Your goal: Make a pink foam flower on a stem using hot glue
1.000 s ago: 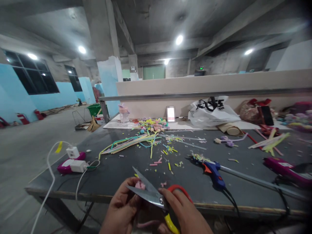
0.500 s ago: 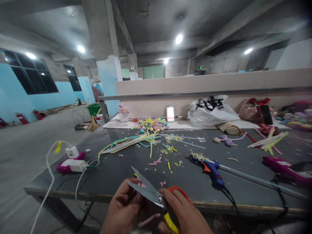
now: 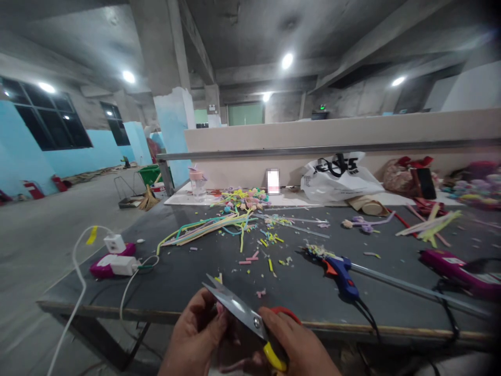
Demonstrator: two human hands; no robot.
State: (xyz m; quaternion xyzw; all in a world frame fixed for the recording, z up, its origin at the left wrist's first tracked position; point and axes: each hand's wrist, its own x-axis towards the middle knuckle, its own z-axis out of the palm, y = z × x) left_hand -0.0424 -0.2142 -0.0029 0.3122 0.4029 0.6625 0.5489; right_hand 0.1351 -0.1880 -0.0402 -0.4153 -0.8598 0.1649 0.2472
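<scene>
At the bottom centre of the frame my right hand [image 3: 297,347] grips the scissors [image 3: 240,313] by their red and yellow handles, blades nearly closed and pointing to the upper left. My left hand [image 3: 193,339] pinches a pink fuzzy piece [image 3: 235,360] just under the blades, mostly hidden. Beyond them, on the dark tabletop [image 3: 188,271], lie coloured clippings [image 3: 270,243], and a blue glue gun [image 3: 342,271] lies to the right.
</scene>
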